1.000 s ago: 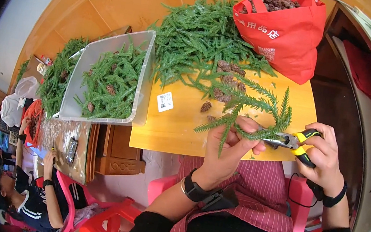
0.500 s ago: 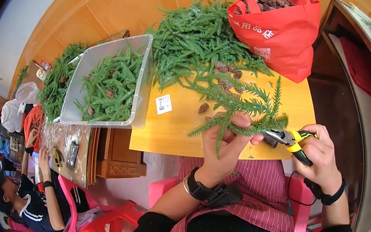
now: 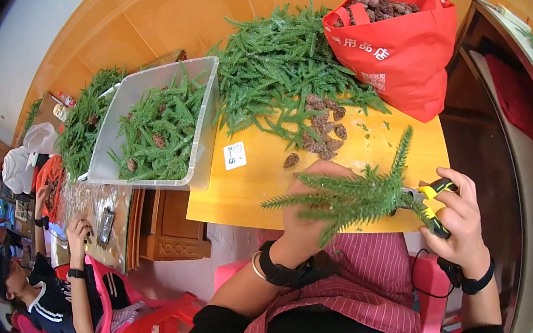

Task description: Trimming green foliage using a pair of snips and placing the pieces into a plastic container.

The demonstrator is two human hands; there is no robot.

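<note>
My left hand [image 3: 307,208] is closed around a green artificial pine sprig [image 3: 362,196], whose needles hide most of my fingers. In my right hand [image 3: 459,221] are pliers [image 3: 438,226] with yellow and black handles. Their jaws meet the right end of the sprig, and needles cover the exact spot they touch. Behind my left hand several brown pine cones [image 3: 324,128] lie clustered on the yellow table [image 3: 233,206]. One pine cone [image 3: 291,160] sits apart from them.
A heap of green sprigs [image 3: 275,64] stands at the back, beside a red bag [image 3: 399,62] of pine cones. To the left is a translucent bin [image 3: 203,136] with sprigs and cones inside. A white label [image 3: 235,155] lies nearby. Another person [image 3: 48,292] sits far left.
The sprig has been turned, its fronds now bunched and covering my left fingers. My left hand has shifted slightly left. The other person's hand has moved over where pliers lay on their table.
</note>
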